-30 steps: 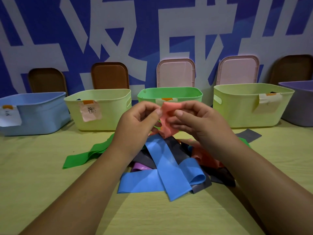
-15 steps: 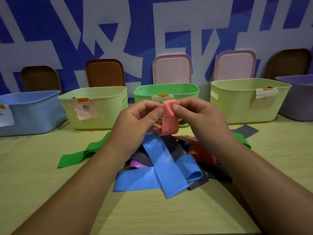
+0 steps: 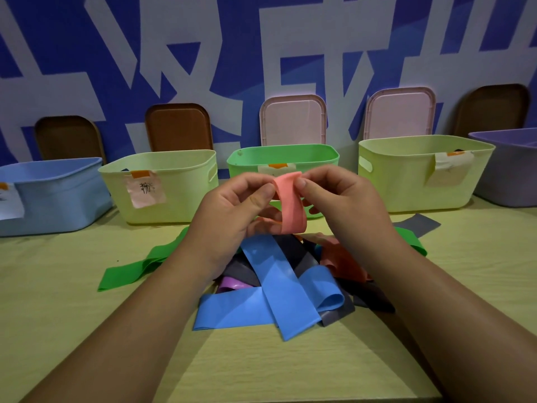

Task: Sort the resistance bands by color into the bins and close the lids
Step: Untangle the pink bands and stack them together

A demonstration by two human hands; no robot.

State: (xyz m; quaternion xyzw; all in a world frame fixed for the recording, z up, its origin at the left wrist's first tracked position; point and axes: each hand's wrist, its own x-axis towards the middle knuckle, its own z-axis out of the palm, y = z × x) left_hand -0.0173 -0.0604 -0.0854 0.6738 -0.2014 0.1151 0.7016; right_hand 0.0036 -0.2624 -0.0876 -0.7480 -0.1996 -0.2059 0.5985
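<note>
5 bins (image 3: 282, 154) all open, lids (image 3: 293, 120) leaning on the wall (image 3: 87, 68), so barely started I'd guess; left hand (image 3: 232, 210) and right hand (image 3: 345, 205) both pinch 1 salmon band (image 3: 290, 205) above the pile (image 3: 279, 286) on the table (image 3: 72, 330).

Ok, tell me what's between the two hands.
The head view shows a salmon band looped between the left hand and right hand; both pinch its top.

I'm looking at a blue wall (image 3: 186, 62) carrying huge white characters, and a pale yellow-green table (image 3: 58, 330), seemingly wood-grained, sitting in dim light.
</note>
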